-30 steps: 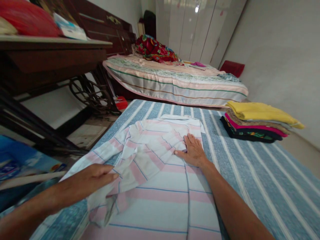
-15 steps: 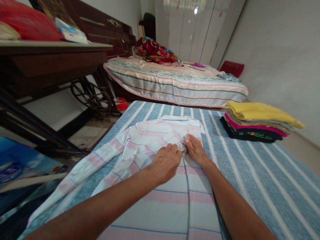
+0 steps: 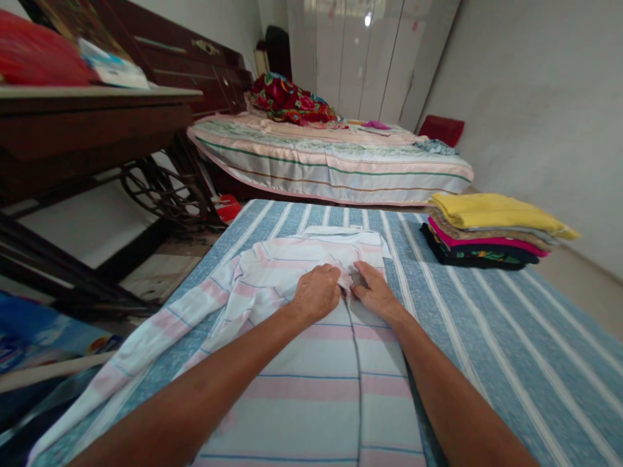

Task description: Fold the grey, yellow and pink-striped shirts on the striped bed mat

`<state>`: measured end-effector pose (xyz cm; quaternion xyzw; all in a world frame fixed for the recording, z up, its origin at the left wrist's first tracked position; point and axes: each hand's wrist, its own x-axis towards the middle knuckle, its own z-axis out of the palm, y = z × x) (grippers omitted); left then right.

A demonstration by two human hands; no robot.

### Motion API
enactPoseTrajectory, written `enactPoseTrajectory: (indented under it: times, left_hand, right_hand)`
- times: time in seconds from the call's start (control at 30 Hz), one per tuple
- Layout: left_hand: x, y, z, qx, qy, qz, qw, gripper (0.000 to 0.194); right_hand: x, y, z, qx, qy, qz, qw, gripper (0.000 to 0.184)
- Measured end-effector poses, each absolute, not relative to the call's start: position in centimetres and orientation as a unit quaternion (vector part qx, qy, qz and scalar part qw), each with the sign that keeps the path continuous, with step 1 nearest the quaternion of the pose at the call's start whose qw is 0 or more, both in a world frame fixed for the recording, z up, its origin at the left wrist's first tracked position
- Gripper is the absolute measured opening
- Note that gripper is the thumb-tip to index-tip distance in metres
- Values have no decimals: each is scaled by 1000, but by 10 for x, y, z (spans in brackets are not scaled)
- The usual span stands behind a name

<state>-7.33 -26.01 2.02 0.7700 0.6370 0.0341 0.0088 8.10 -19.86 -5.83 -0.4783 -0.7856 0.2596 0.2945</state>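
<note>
A long-sleeved striped shirt (image 3: 306,389), white with pink bands and thin blue lines, lies spread on the blue striped bed cover (image 3: 467,331). One sleeve stretches out to the lower left, and the right side is folded inward along a lengthwise edge. With curled fingers, my left hand (image 3: 318,292) grips a bunched bit of the shirt near its upper middle. Just to the right, my right hand (image 3: 377,292) rests on the shirt, thumb and fingers spread apart beside that bunched cloth. Its outer fingers are partly hidden.
A stack of folded clothes, a yellow garment (image 3: 501,214) on top, sits on the bed cover at the right. Farther back is another bed (image 3: 331,165) with a red floral quilt (image 3: 292,100). A sewing machine table (image 3: 97,123) stands at the left.
The right hand's thumb and fingers have spread apart at the bunched cloth. The left hand keeps its grip on the shirt. The view has shifted slightly to the right.
</note>
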Motion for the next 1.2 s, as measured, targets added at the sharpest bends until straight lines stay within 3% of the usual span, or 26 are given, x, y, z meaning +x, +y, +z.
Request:
enactPoseTrajectory:
  times: [0.4,0.93,1.2]
  left_hand:
    - [-73,-262,27,783,621,31,30,24]
    - [-59,-275,23,778,626,21,57,22]
    - [-49,-289,15,807,590,16,35,22]
  right_hand:
    - [79,-207,-50,-474,-823,215,226,62]
    - [82,-201,-55,-468,-816,233,247,63]
    - [88,-195,-51,-449,-804,282,269,48]
